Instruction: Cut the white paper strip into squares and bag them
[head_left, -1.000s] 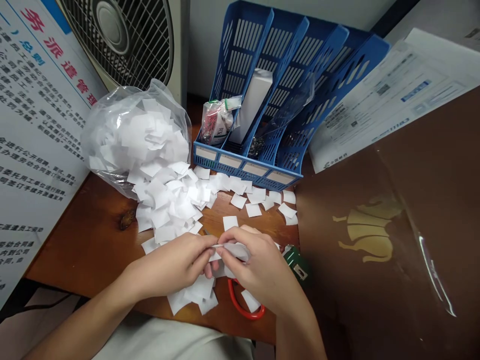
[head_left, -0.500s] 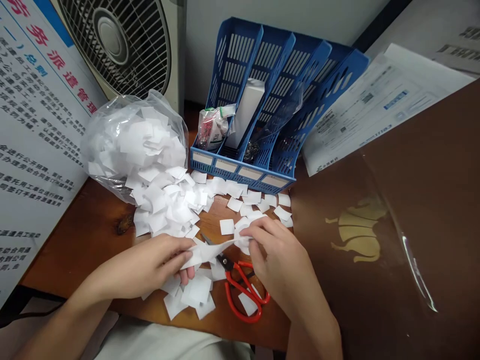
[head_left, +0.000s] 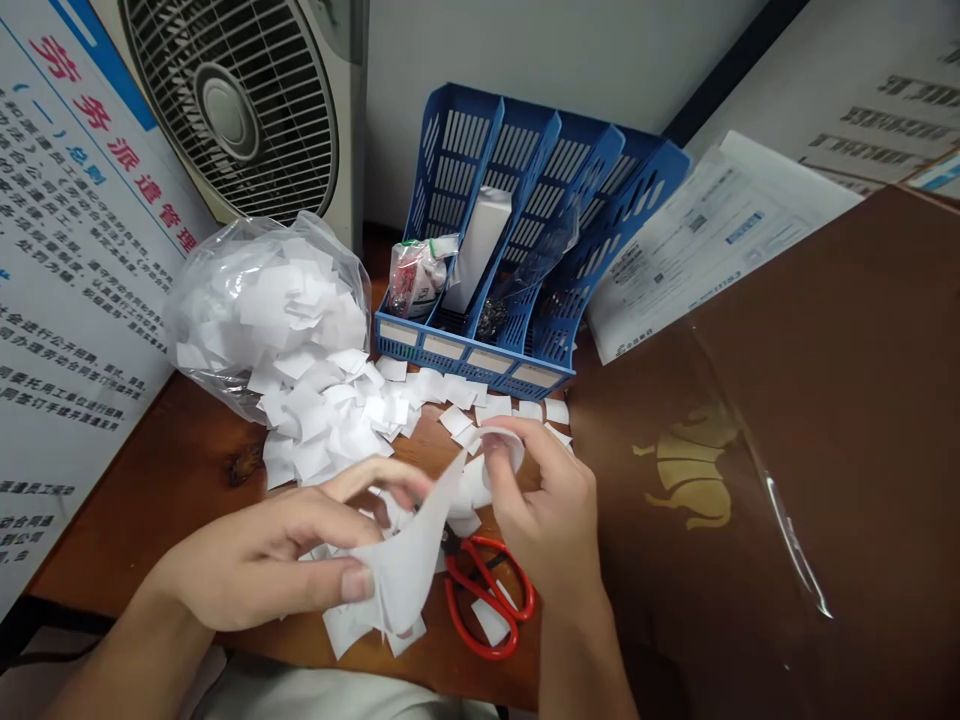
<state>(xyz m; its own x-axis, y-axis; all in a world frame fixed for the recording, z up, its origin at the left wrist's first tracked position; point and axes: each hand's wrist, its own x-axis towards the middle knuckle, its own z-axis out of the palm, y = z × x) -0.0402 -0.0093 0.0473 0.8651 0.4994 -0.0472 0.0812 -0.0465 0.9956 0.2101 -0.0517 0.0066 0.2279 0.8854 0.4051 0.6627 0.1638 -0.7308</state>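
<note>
A white paper strip [head_left: 416, 560] stretches between my two hands, twisted and curling at its right end. My left hand [head_left: 277, 550] pinches its near end between thumb and fingers, with the index finger raised behind it. My right hand [head_left: 544, 500] grips the curled far end between thumb and fingers. Below the strip lie scissors with red handles [head_left: 487, 600]; their blades are mostly hidden by the paper. Small cut paper squares [head_left: 330, 415] heap up behind my left hand, and more lie under the strip.
A clear plastic bag [head_left: 217, 270] full of paper squares lies at the back left, its mouth spilling onto the table. Beside it stands a blue file rack [head_left: 480, 360] holding a white box and small bags. A fan [head_left: 232, 110] is behind. A brown panel [head_left: 825, 420] borders the right.
The strip has been lifted and turned, so its broad face shows now. My left hand's index finger has opened away from it, and my right hand has curled the other end.
</note>
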